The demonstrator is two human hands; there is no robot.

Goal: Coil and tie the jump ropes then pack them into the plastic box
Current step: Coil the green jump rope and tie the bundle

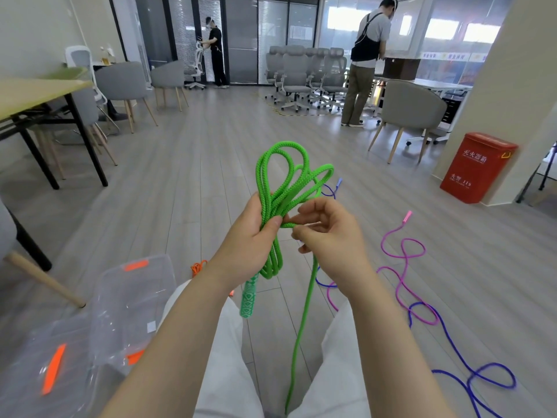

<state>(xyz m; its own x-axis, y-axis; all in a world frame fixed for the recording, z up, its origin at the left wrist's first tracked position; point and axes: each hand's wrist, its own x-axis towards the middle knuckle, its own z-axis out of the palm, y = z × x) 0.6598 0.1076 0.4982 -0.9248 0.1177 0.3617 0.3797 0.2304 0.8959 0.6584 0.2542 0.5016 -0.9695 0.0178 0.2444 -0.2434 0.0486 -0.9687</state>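
A green jump rope [281, 176] is gathered into several loops that stand up above my hands. My left hand [250, 236] grips the bundle at its waist, and a green patterned handle [249, 300] hangs below it. My right hand [328, 233] pinches a strand of the same rope crossing the bundle; its free tail [301, 336] drops between my legs. A pink rope [402, 260], a blue rope [458, 357] and an orange rope [199, 267] lie loose on the floor. The clear plastic box [132, 300] with orange clips sits at lower left.
The box's clear lid [45, 372] lies at the bottom left corner. A chair leg [45, 279] and a black-legged table [45, 95] stand at left. A red bin [476, 167] is at right. Two people and several chairs are far behind.
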